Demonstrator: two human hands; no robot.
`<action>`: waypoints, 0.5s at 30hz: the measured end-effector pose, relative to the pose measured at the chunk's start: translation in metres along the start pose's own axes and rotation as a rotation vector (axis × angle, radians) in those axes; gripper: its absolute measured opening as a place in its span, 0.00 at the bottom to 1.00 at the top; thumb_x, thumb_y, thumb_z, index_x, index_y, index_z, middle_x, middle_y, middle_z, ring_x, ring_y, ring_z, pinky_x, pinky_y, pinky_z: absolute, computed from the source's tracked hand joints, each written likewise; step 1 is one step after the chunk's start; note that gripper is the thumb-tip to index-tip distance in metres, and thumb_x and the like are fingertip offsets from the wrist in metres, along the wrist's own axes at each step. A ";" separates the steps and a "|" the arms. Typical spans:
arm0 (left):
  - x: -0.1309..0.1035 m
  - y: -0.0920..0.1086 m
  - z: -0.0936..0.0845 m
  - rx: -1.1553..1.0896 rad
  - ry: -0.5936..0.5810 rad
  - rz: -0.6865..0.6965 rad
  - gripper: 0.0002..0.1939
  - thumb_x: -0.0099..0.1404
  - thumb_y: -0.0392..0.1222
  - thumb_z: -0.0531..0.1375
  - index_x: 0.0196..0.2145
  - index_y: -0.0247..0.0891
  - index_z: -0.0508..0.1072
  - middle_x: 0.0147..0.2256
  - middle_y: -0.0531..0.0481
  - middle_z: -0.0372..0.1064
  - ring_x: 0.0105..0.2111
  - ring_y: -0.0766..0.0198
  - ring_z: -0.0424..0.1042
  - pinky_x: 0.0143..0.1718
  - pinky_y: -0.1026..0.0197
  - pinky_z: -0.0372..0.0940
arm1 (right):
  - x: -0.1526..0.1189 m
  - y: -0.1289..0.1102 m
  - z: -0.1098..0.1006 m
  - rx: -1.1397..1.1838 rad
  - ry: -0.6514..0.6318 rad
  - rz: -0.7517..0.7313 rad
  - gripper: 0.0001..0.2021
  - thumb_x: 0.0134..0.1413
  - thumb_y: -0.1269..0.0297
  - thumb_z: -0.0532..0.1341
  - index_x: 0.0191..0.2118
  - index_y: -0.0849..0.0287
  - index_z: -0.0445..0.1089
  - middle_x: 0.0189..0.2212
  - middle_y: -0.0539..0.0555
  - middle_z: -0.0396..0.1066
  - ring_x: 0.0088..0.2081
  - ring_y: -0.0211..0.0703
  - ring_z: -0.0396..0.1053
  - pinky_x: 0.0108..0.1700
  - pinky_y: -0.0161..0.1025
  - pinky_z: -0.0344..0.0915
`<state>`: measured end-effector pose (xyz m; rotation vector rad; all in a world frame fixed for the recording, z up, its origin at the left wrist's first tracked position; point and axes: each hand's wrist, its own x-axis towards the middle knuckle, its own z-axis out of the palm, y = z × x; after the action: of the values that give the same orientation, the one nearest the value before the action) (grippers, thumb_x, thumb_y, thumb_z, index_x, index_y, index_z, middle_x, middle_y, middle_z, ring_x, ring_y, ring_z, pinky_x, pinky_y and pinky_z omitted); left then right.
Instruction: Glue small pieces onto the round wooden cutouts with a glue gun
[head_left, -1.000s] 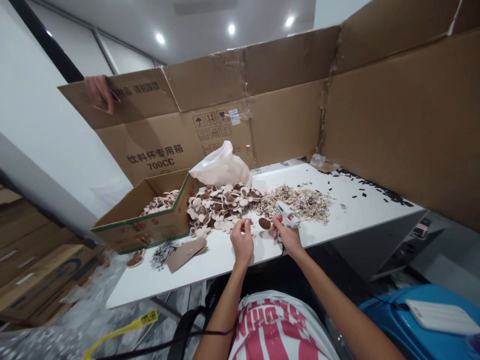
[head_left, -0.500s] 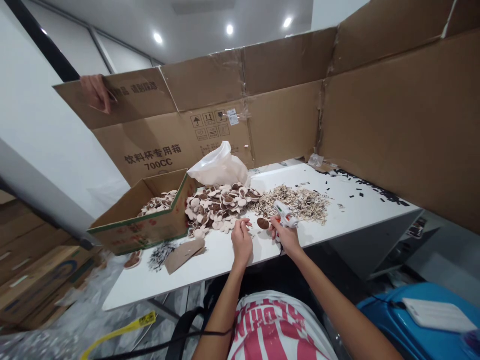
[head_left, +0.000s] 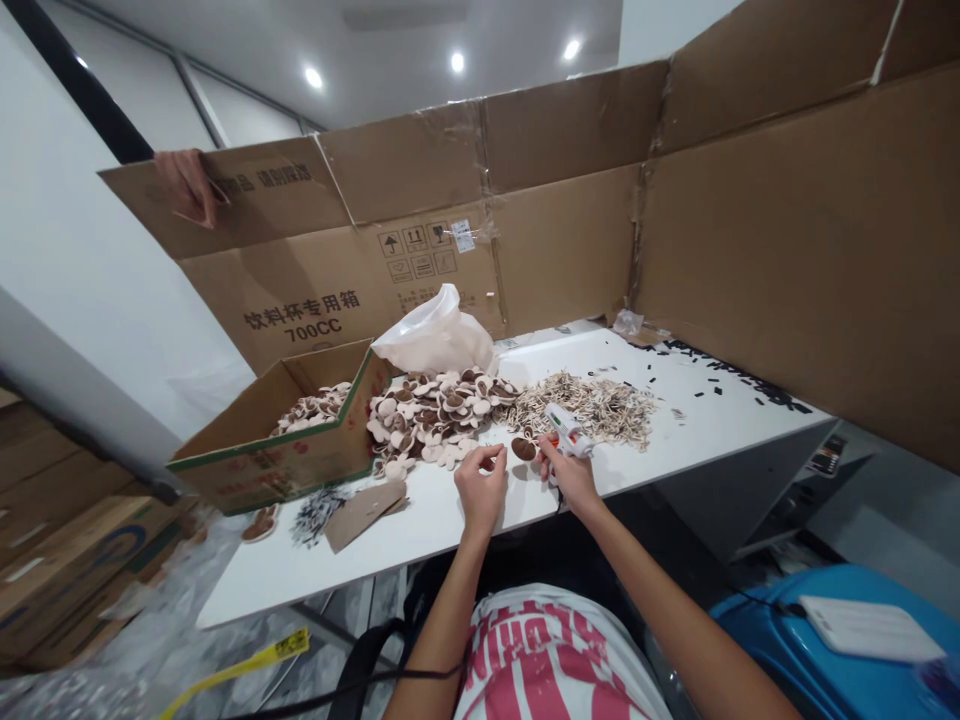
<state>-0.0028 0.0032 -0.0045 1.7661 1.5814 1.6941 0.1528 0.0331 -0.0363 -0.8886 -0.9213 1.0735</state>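
Observation:
My right hand (head_left: 564, 467) is wrapped round a white glue gun (head_left: 568, 431). A brown oval felt piece (head_left: 524, 449) sits at that hand's fingertips, at the left of the gun. To its left, my left hand (head_left: 481, 486) is held closed just over the white table (head_left: 439, 515), thumb and finger together; what they pinch, if anything, is too small to name. Behind my left hand lies a heap of cream and brown felt pieces (head_left: 435, 412). A pile of short cream cords (head_left: 581, 400) spreads behind the glue gun.
An open carton (head_left: 255, 470) with more felt pieces stands at the left. Near it lie brown card pieces (head_left: 365, 512) and dark bits (head_left: 315, 512). A white bag (head_left: 442, 335) is behind the heap. Tall cardboard (head_left: 570, 235) walls the back; another person's hand (head_left: 189, 188) grips its left top.
My left hand has turned slightly, and its fingers have drawn together into a pinch. My right hand keeps the glue gun and brown piece in nearly the same place. The view has shifted slightly.

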 end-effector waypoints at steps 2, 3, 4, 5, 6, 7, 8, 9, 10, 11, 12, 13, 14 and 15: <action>0.000 0.001 -0.001 -0.003 0.004 -0.023 0.11 0.66 0.50 0.65 0.34 0.41 0.83 0.31 0.49 0.79 0.28 0.61 0.71 0.36 0.58 0.68 | 0.000 -0.001 0.000 -0.023 -0.007 -0.002 0.27 0.49 0.35 0.72 0.35 0.55 0.71 0.23 0.52 0.72 0.17 0.42 0.65 0.19 0.35 0.59; 0.000 0.002 -0.001 -0.007 0.010 -0.034 0.12 0.66 0.51 0.66 0.33 0.41 0.82 0.30 0.49 0.79 0.28 0.61 0.71 0.36 0.58 0.68 | 0.001 -0.001 0.000 -0.032 -0.009 0.000 0.27 0.49 0.34 0.72 0.35 0.55 0.71 0.23 0.52 0.72 0.17 0.43 0.65 0.19 0.35 0.59; 0.000 0.002 -0.001 -0.013 0.015 -0.045 0.12 0.65 0.52 0.66 0.32 0.41 0.82 0.30 0.49 0.79 0.28 0.61 0.71 0.36 0.58 0.68 | 0.001 -0.001 0.000 -0.037 -0.011 0.004 0.27 0.49 0.34 0.71 0.35 0.56 0.71 0.23 0.52 0.72 0.17 0.43 0.65 0.19 0.36 0.59; 0.001 0.003 -0.001 -0.020 0.020 -0.053 0.13 0.66 0.52 0.66 0.32 0.41 0.82 0.30 0.49 0.79 0.28 0.61 0.71 0.36 0.57 0.68 | 0.001 -0.001 0.000 -0.038 -0.014 0.009 0.28 0.49 0.34 0.71 0.35 0.56 0.71 0.24 0.52 0.72 0.17 0.43 0.65 0.19 0.36 0.60; 0.001 0.002 -0.001 -0.028 0.021 -0.060 0.13 0.66 0.52 0.66 0.33 0.41 0.82 0.31 0.49 0.79 0.28 0.61 0.71 0.36 0.57 0.68 | 0.001 -0.001 -0.001 -0.035 -0.018 0.013 0.28 0.49 0.33 0.71 0.35 0.56 0.71 0.24 0.52 0.72 0.18 0.43 0.65 0.19 0.35 0.60; 0.001 0.002 0.000 -0.037 0.018 -0.065 0.12 0.67 0.51 0.65 0.34 0.41 0.82 0.32 0.48 0.80 0.29 0.60 0.72 0.37 0.57 0.68 | 0.001 0.000 -0.001 -0.028 -0.022 0.014 0.28 0.49 0.34 0.71 0.35 0.56 0.71 0.24 0.52 0.72 0.18 0.42 0.65 0.19 0.35 0.60; 0.001 0.001 0.000 -0.046 0.012 -0.070 0.12 0.68 0.51 0.64 0.35 0.41 0.82 0.33 0.48 0.80 0.30 0.60 0.73 0.37 0.57 0.68 | 0.001 0.001 -0.001 -0.018 -0.026 0.012 0.27 0.50 0.34 0.71 0.35 0.56 0.71 0.24 0.52 0.72 0.18 0.42 0.65 0.19 0.35 0.61; 0.001 0.001 0.001 -0.054 0.003 -0.077 0.12 0.68 0.50 0.63 0.36 0.41 0.82 0.34 0.47 0.81 0.31 0.59 0.74 0.37 0.58 0.68 | 0.001 0.002 -0.002 -0.007 -0.031 0.009 0.27 0.51 0.35 0.72 0.36 0.56 0.72 0.24 0.52 0.72 0.18 0.42 0.65 0.19 0.34 0.61; 0.001 0.000 0.001 -0.062 -0.005 -0.085 0.12 0.69 0.50 0.62 0.37 0.41 0.82 0.35 0.47 0.81 0.33 0.59 0.75 0.38 0.58 0.69 | 0.001 0.003 -0.002 0.002 -0.033 0.005 0.27 0.51 0.35 0.72 0.36 0.56 0.72 0.24 0.51 0.72 0.18 0.41 0.65 0.19 0.34 0.61; 0.001 -0.001 0.002 -0.069 -0.011 -0.092 0.13 0.70 0.50 0.62 0.38 0.40 0.82 0.36 0.46 0.81 0.33 0.58 0.76 0.38 0.58 0.69 | 0.001 0.003 -0.002 0.008 -0.033 0.001 0.26 0.52 0.36 0.72 0.36 0.56 0.72 0.24 0.51 0.72 0.18 0.41 0.65 0.19 0.33 0.61; 0.001 -0.002 0.002 -0.077 -0.015 -0.098 0.13 0.70 0.50 0.61 0.39 0.40 0.81 0.36 0.46 0.81 0.34 0.58 0.77 0.38 0.58 0.69 | 0.001 0.004 -0.002 0.011 -0.031 -0.001 0.26 0.52 0.36 0.73 0.37 0.56 0.72 0.23 0.52 0.72 0.18 0.41 0.65 0.19 0.33 0.61; 0.001 -0.002 0.002 -0.085 -0.019 -0.101 0.13 0.70 0.50 0.61 0.40 0.40 0.81 0.36 0.46 0.81 0.35 0.58 0.77 0.38 0.59 0.69 | 0.001 0.004 -0.002 0.010 -0.028 -0.002 0.26 0.52 0.36 0.73 0.37 0.56 0.72 0.23 0.52 0.72 0.18 0.41 0.65 0.19 0.33 0.61; 0.001 -0.002 0.002 -0.093 -0.025 -0.102 0.13 0.71 0.49 0.60 0.40 0.39 0.80 0.36 0.46 0.81 0.35 0.58 0.77 0.39 0.59 0.69 | 0.001 0.003 -0.002 0.007 -0.025 -0.003 0.26 0.52 0.37 0.73 0.37 0.56 0.72 0.24 0.52 0.72 0.18 0.41 0.65 0.18 0.33 0.60; 0.001 -0.002 0.002 -0.101 -0.035 -0.104 0.13 0.71 0.49 0.60 0.40 0.39 0.80 0.36 0.46 0.81 0.35 0.59 0.77 0.39 0.59 0.69 | 0.001 0.002 -0.002 0.004 -0.020 -0.005 0.26 0.52 0.37 0.73 0.37 0.57 0.72 0.24 0.52 0.72 0.18 0.41 0.65 0.18 0.32 0.60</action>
<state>-0.0024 0.0057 -0.0059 1.6268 1.5171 1.6558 0.1538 0.0340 -0.0386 -0.8731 -0.9372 1.0819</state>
